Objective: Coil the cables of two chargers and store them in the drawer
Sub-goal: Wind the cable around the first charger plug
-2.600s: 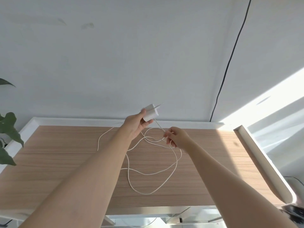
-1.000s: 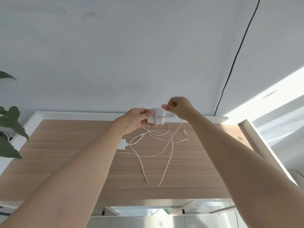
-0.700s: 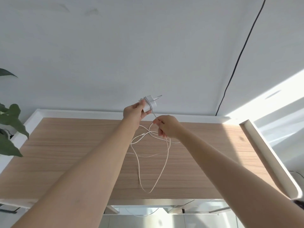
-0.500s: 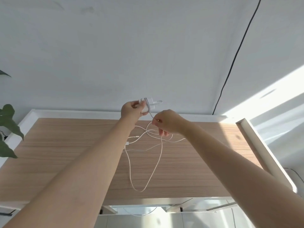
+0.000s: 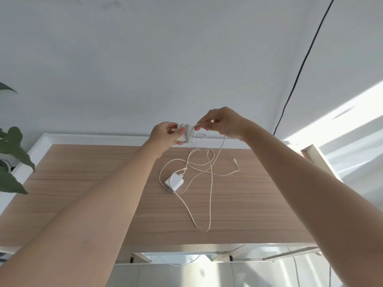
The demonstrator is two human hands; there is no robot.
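Aloft, charger (image 5: 185,135) gripped in left hand (image 5: 163,135), its cable (image 5: 210,183) pinched by right hand (image 5: 222,123).

Bare wood-grain desk (image 5: 83,183) open at left; tangled white cable loops (image 5: 210,183) and white charger block (image 5: 174,180) obstructing centre; green leaves (image 5: 12,162) crowding left edge.

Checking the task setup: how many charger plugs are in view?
2. One plug is held up between the left hand and right hand; the other plug lies on the desk.
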